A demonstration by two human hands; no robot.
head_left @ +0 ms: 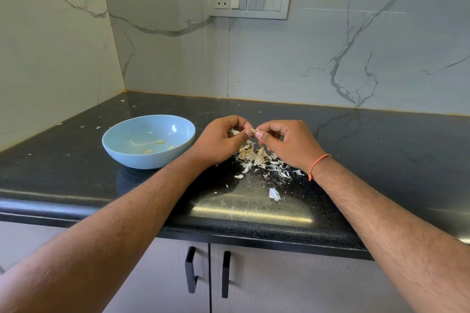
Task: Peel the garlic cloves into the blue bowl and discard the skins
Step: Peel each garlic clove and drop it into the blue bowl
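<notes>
A small garlic clove [252, 131] is pinched between the fingertips of both hands, above the counter. My left hand [220, 141] holds it from the left, my right hand [287, 142] from the right, thumbs meeting at the clove. Directly below lies a heap of garlic cloves and papery skins [254, 156]. The blue bowl [119, 145] stands to the left of my left hand, with three peeled cloves [159, 142] on its bottom.
Loose skin flakes [274, 193] are scattered over the black granite counter [381, 160] toward its front edge. Marble-look walls meet in a corner behind the bowl. A switch panel [249, 0] sits on the back wall. Cabinet doors with black handles [190, 269] are below.
</notes>
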